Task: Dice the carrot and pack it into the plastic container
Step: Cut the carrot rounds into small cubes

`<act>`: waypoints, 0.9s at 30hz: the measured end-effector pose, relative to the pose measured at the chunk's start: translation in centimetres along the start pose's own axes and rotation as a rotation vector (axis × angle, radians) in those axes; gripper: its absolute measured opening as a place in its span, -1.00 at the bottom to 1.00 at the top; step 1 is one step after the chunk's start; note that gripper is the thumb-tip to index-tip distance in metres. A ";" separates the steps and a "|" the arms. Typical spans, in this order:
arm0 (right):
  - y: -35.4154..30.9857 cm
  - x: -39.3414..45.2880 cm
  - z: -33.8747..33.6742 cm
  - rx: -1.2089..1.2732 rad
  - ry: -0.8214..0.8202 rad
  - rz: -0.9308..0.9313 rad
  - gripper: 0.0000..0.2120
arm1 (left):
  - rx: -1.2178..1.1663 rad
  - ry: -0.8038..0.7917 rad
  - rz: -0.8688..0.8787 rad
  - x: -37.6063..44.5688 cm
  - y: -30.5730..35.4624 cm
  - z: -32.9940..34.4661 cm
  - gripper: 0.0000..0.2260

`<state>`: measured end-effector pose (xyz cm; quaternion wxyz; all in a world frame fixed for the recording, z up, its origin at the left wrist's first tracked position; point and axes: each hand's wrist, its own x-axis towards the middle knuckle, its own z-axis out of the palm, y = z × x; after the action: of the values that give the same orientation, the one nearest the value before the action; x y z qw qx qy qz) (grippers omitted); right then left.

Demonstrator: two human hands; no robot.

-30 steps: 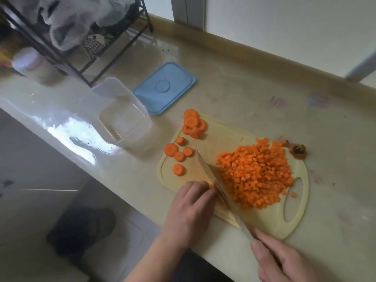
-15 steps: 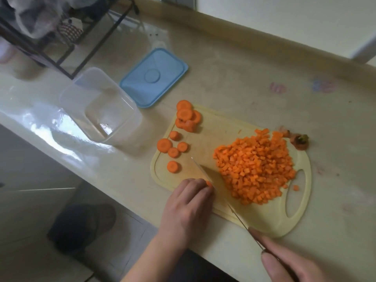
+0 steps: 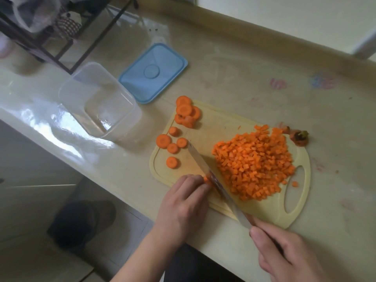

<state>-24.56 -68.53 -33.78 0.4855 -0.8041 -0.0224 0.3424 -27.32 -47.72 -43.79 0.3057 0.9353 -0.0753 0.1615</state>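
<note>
A pale yellow cutting board (image 3: 221,127) carries a big heap of diced carrot (image 3: 254,161) on its right half. Several round carrot slices (image 3: 184,112) lie along its left edge. My left hand (image 3: 185,206) holds a small carrot piece (image 3: 207,178) down at the board's near edge, fingers curled over it. My right hand (image 3: 289,253) grips the handle of a knife (image 3: 211,178), whose blade lies right against that piece. The clear plastic container (image 3: 97,100) stands empty to the left of the board.
The container's blue lid (image 3: 153,73) lies flat behind the board. A carrot top stub (image 3: 299,137) sits off the board's far right corner. A black wire rack (image 3: 61,33) stands at the far left. The counter's front edge runs just under my hands.
The knife blade was lifted half a second ago and is back down against the carrot piece under my left fingers. The camera view shifted slightly.
</note>
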 end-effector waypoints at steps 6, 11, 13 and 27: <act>-0.3 -1.3 -0.9 -0.073 -0.003 -0.014 -0.55 | -0.006 -0.002 -0.006 0.0 -0.1 0.0 -0.89; 0.1 -1.0 -0.5 -0.156 0.030 -0.035 -0.53 | -0.017 0.004 0.022 -0.1 -0.3 -0.1 -0.84; 0.0 -0.3 0.1 -0.122 0.023 -0.001 -0.65 | -0.015 0.002 0.028 0.0 -0.4 -0.1 -0.83; -0.4 -1.3 -0.9 0.015 -0.068 0.056 -0.44 | 0.042 0.038 0.038 -0.7 -1.1 0.0 -0.86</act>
<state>-24.89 -69.50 -32.50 0.4807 -0.7887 -0.0135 0.3831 -27.66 -46.81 -44.66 0.2844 0.9367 -0.0836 0.1864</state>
